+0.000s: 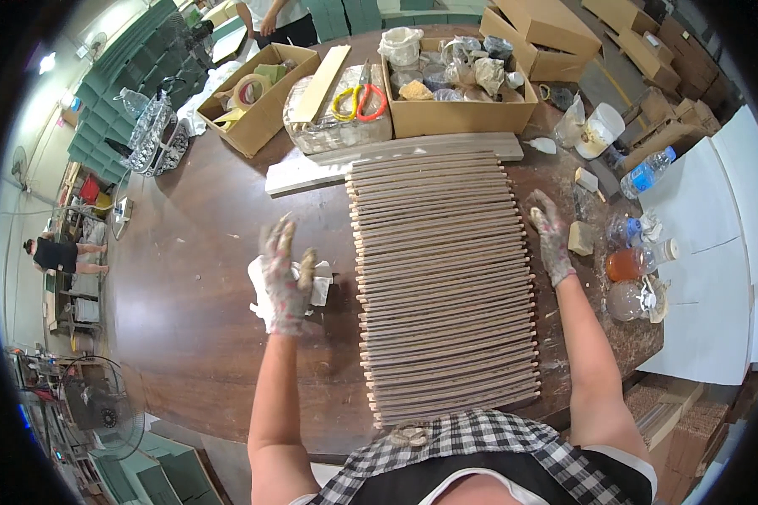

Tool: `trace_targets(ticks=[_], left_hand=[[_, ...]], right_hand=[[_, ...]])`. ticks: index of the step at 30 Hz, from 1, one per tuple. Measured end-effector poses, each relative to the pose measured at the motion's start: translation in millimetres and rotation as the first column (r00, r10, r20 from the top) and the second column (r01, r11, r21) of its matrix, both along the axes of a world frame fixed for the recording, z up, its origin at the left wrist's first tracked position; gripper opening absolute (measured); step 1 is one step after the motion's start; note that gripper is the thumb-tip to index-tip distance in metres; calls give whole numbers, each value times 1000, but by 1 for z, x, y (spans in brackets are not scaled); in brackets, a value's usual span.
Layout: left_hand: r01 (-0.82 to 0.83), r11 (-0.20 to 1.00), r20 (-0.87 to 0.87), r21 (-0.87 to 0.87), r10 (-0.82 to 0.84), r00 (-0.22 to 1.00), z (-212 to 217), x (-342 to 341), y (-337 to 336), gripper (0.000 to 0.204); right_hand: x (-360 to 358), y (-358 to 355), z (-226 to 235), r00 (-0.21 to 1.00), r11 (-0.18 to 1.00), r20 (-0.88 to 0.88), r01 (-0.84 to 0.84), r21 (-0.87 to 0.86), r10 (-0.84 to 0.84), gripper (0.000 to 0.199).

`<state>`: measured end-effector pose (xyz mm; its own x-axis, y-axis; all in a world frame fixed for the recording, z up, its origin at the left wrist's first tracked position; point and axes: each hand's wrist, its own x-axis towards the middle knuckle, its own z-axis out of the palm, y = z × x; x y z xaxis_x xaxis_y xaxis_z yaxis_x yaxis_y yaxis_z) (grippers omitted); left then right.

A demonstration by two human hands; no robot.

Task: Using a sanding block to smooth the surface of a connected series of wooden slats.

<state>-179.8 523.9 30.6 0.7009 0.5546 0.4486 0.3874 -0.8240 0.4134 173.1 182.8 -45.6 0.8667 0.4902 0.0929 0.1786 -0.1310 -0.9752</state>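
A row of thin wooden strips (446, 286) lies side by side across the table, dark along the middle with pale ends. To the left of the row, my left hand (285, 282) is raised in a patterned work glove, fingers spread and nothing in them. Just behind and under it is a crumpled white cloth or paper (320, 289), partly hidden by the hand. My right hand (550, 236), gloved likewise, is beside the strips' right ends. Its fingers are loosely bent and apart, with no object visible in them.
Long pale boards (312, 174) lie beyond the strips. Behind them are a wrapped bundle (345, 130) with red-and-yellow-handled scissors (360, 104), an open tape box (257, 126) and a box of bags (463, 116). Bottles (636, 263) and small blocks (580, 238) line the right side.
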Motion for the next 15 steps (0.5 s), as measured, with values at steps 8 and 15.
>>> trace_targets(ticks=[8,15], left_hand=[[232,602,280,-764,-15,960,-87,130,5,76],[87,767,50,-636,-72,996,-81,102,-14,76]], right_hand=[[28,61,-3,960,965,-119,-260,-33,254,64],[7,42,-7,967,925,46,-226,-305,252,73]])
